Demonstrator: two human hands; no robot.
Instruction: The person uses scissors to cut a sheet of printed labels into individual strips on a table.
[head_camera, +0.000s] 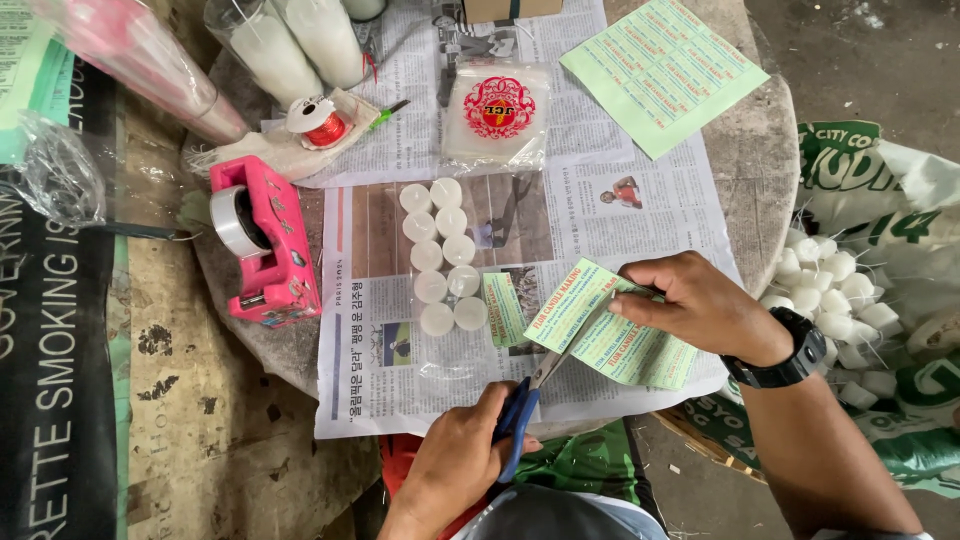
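Your left hand (455, 462) curls round the blue scissors (535, 395), blades angled up into the green label sheet (610, 325). Your right hand (700, 305), wrist bent inward, pinches the sheet's top edge, holding it just above the newspaper-covered counter (750, 160), beside white candles (440, 255).

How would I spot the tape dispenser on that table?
Start at the round table covered with newspaper. Go to its left edge, left of the white candles. The tape dispenser is the only bright pink block, holding a roll of tape.

Round table (760, 160) w/ newspaper (600, 215)
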